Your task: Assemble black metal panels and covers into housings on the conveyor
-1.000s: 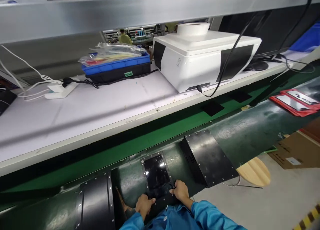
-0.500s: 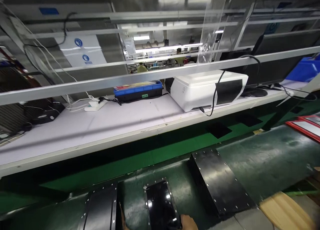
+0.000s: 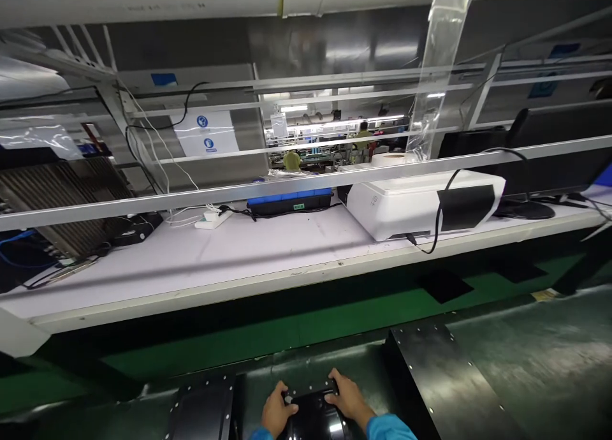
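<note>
Glossy black panel (image 3: 314, 416) is nearside of white bench (image 3: 287, 237). Left hand (image 3: 277, 410) and right hand (image 3: 349, 398), both half-curled, hold the panel's bench-side corners. Step seems two-handed handling; next move probably calls for even grip on both corners. Can't tell if panel's lifted.

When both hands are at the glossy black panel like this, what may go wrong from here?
Smudges: the left hand and right hand are bare, at the panel's far corners, so fingers might mark its shiny face.

Knocks: one black casing sits to the left and another black casing to the right, so sliding the panel sideways could perhaps scrape one.
</note>
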`<act>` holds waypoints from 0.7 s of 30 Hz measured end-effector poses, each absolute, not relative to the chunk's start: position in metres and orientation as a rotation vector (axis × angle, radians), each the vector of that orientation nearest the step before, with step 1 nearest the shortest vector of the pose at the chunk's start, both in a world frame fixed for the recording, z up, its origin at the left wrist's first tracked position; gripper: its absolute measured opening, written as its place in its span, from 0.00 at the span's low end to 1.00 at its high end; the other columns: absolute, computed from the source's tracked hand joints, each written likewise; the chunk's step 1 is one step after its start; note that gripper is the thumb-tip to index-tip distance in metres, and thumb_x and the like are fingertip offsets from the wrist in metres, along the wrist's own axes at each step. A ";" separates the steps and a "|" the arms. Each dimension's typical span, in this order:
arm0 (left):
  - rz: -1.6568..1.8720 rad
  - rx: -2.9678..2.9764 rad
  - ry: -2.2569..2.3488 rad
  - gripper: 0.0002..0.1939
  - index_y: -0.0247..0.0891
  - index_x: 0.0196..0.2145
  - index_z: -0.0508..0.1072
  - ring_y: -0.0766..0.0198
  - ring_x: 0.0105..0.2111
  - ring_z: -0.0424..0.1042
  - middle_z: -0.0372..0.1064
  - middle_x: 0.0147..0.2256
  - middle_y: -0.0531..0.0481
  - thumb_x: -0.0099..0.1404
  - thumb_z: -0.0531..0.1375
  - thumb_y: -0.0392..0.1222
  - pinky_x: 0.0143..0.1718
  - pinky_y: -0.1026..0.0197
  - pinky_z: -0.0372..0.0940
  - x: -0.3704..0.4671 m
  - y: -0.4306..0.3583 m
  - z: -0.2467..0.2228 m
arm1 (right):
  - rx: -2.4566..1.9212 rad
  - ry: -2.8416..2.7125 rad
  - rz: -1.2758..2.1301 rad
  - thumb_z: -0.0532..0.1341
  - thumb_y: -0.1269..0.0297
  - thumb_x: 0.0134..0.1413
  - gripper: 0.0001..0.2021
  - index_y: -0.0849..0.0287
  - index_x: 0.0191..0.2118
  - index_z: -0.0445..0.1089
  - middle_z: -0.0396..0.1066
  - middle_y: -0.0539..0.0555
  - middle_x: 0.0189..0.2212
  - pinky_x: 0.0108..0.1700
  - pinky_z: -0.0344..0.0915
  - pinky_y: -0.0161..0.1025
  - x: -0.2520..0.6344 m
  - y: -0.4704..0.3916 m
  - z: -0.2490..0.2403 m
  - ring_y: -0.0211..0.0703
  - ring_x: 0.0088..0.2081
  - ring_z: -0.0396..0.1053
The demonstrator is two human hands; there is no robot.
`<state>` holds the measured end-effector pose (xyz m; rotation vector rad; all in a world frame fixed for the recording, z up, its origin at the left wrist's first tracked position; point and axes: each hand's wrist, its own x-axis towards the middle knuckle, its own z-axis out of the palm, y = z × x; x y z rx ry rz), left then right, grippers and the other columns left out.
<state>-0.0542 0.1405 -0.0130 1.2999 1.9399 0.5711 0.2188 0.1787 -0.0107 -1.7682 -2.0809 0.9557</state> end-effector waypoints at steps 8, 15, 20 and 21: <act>0.690 1.153 1.876 0.24 0.44 0.28 0.63 0.63 0.21 0.66 0.58 0.19 0.61 0.39 0.74 0.45 0.23 0.63 0.59 -0.062 0.156 -0.042 | -1.733 -2.157 1.041 0.68 0.58 0.51 0.20 0.48 0.50 0.69 0.80 0.50 0.41 0.45 0.61 0.38 0.225 0.190 -0.011 0.49 0.45 0.76; 0.721 1.086 1.740 0.22 0.45 0.26 0.59 0.63 0.19 0.59 0.53 0.19 0.59 0.42 0.69 0.51 0.21 0.61 0.54 -0.060 0.162 -0.046 | -1.716 -2.107 1.128 0.66 0.55 0.52 0.16 0.47 0.48 0.72 0.76 0.47 0.31 0.44 0.64 0.40 0.225 0.195 -0.012 0.50 0.39 0.75; 0.703 1.159 1.698 0.21 0.45 0.22 0.58 0.57 0.23 0.64 0.52 0.18 0.56 0.38 0.67 0.52 0.28 0.56 0.61 -0.070 0.170 -0.072 | -1.716 -2.039 1.132 0.65 0.52 0.53 0.15 0.46 0.46 0.74 0.77 0.50 0.33 0.47 0.66 0.42 0.227 0.199 -0.022 0.53 0.41 0.75; 0.691 1.176 1.681 0.22 0.45 0.21 0.58 0.56 0.23 0.65 0.51 0.18 0.56 0.38 0.67 0.54 0.29 0.55 0.62 -0.073 0.172 -0.079 | -1.729 -2.020 1.119 0.66 0.52 0.53 0.15 0.46 0.46 0.75 0.77 0.50 0.32 0.47 0.66 0.42 0.227 0.199 -0.026 0.54 0.41 0.75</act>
